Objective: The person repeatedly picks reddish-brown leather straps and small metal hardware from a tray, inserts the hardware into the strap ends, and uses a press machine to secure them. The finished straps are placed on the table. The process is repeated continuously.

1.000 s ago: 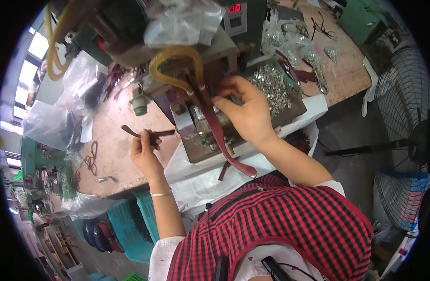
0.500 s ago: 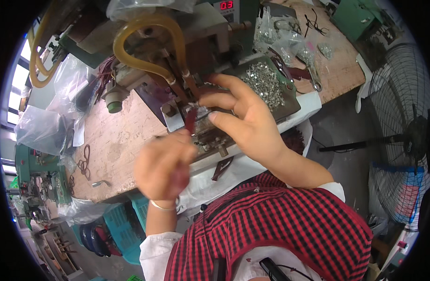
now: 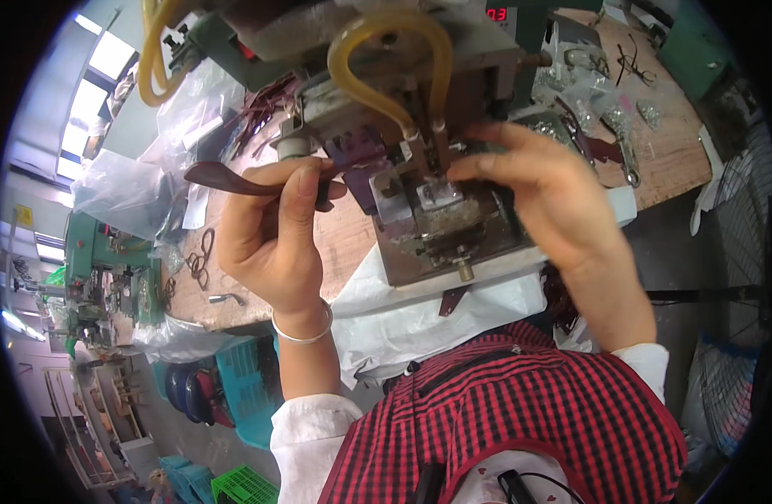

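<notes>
Left hand (image 3: 272, 239): at 9 o'clock of the press fixture; fingers closed around a dark brown strap, thumb laid along its top.
Dark brown strap (image 3: 226, 178): held level, free end curving out toward 9 o'clock past the fist; inner end hidden behind the fingers, next to the fixture.
Right hand (image 3: 541, 197): at 3 o'clock of the fixture; fingers extended toward 9 o'clock, tips narrowed at the small metal block; whether anything is pinched there cannot be told.
Metal block (image 3: 440, 195): seated on top of the fixture, directly under the fingertips of the right hand.
Press fixture (image 3: 436, 235): grey, worn, mounted on the table at frame centre, a bolt head showing at its 6 o'clock edge.
Yellow hose (image 3: 386, 50): looped above the fixture at 12 o'clock, both ends running down into fittings.
Table (image 3: 671, 151): wooden top, visible at 2 o'clock, carrying bags of small metal parts.
White cloth (image 3: 403, 315): draped over the table edge at 6 o'clock of the fixture.
</notes>
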`<state>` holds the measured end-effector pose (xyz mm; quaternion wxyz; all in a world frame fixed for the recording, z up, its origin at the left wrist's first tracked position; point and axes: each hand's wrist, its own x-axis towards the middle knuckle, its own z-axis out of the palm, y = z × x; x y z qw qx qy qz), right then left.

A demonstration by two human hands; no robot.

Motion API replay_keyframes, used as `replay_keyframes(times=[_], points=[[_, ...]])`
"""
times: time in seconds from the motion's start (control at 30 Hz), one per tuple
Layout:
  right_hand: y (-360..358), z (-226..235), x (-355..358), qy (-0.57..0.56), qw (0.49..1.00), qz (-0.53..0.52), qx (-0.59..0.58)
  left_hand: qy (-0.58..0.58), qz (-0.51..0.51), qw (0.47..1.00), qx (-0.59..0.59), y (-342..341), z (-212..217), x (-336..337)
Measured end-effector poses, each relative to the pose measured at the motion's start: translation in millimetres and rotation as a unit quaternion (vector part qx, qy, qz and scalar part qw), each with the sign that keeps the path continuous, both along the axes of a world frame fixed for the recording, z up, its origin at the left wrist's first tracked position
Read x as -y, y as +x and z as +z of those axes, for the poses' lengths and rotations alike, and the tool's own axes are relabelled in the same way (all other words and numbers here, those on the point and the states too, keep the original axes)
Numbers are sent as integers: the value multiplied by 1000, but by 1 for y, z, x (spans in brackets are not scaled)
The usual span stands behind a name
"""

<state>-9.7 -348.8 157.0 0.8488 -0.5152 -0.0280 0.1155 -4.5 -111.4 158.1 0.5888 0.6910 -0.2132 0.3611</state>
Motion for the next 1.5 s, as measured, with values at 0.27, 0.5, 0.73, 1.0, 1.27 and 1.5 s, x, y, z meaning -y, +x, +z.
replay_keyframes(times=[0.27, 0.5, 0.73, 1.0, 1.27, 1.5], points=[[8, -32, 13, -178, 969, -42, 167, 263, -6, 950, 166, -30, -51, 36], [25, -127, 82, -413, 791, -407, 195, 366, 2, 906, 212, -29, -68, 45], [27, -148, 64, -708, 558, -248, 354, 327, 4, 921, 213, -27, -71, 49], [26, -138, 85, -619, 661, -331, 263, 334, 107, 932, 90, -65, -97, -11], [34, -140, 66, -467, 806, -310, 190, -19, 84, 947, -309, 28, -155, -77], [8, -142, 76, -539, 744, -338, 204, 119, 82, 939, -312, 14, -191, -29]])
